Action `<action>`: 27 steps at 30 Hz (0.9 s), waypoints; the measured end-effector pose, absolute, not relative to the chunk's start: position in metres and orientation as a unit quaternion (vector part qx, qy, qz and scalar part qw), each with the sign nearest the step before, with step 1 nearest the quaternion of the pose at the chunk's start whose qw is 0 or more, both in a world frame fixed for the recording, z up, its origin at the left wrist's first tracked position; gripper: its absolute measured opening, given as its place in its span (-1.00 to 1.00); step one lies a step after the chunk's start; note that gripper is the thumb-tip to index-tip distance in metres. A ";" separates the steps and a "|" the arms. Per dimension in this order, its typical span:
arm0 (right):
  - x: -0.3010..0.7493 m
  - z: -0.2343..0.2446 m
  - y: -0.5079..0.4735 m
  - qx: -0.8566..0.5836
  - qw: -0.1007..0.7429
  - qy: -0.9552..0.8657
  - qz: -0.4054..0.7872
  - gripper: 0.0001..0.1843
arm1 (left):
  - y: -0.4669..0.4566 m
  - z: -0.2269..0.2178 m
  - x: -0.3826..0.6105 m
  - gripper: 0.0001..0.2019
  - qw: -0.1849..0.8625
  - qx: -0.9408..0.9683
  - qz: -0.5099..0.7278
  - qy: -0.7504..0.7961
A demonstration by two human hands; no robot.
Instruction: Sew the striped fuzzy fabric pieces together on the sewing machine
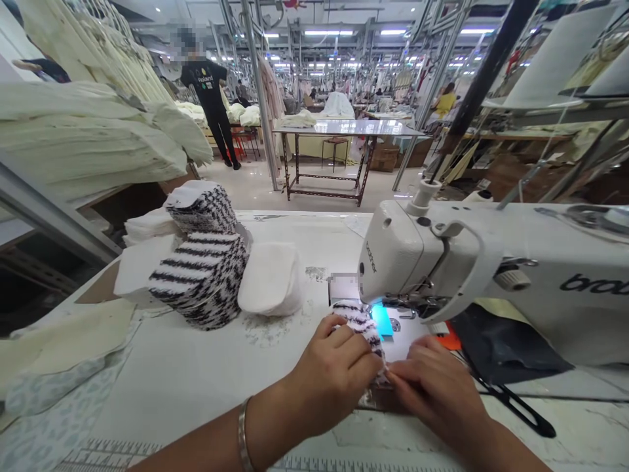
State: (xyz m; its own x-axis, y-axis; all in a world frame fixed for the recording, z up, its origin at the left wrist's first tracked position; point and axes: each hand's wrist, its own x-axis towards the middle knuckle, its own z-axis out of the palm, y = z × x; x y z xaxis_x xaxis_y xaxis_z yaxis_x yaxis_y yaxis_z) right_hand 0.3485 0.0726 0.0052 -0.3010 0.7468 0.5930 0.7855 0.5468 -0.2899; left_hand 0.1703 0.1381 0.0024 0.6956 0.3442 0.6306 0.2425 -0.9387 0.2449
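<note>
A black-and-white striped fabric piece (354, 316) lies on the bed of a white sewing machine (407, 255), with one edge near the needle area. My left hand (334, 373) rests over it, fingers curled and pressing it down. Close by on the right, my right hand (437, 380) pinches the near edge of the same piece between thumb and finger. A bright blue lit patch (382, 320) shows beside the fabric under the machine head. The fingertips of both hands almost meet at the fabric's near corner.
Stacks of striped fabric pieces (201, 275) and white fabric pieces (270, 278) stand left on the white table (162, 367). Black scissors (525, 410) lie right of my right hand. Pale cloth (59, 387) covers the left corner. Beyond, a person in black (209, 98) stands near a metal table (354, 128).
</note>
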 end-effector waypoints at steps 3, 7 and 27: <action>0.350 0.003 0.072 -0.482 0.347 -0.805 -0.012 -0.80 | 0.140 0.000 0.169 -0.88 0.064 0.921 0.350 0.159; 0.350 -0.002 0.073 -0.465 0.318 -0.825 -0.048 -0.88 | 0.140 -0.002 0.166 -0.86 0.064 0.926 0.338 0.156; 0.344 -0.014 0.070 -0.406 0.215 -0.887 -0.042 -0.75 | 0.170 -0.004 0.169 -0.76 0.045 0.980 0.163 0.104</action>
State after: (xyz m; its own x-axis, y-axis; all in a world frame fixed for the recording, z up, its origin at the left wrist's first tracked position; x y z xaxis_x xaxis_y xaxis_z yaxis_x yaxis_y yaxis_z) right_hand 0.3443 0.0698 -0.0137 -0.5782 0.7027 0.4145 0.7384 0.6669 -0.1006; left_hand 0.1689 0.1698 -0.0036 0.9249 0.2187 0.3110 0.1892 -0.9743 0.1226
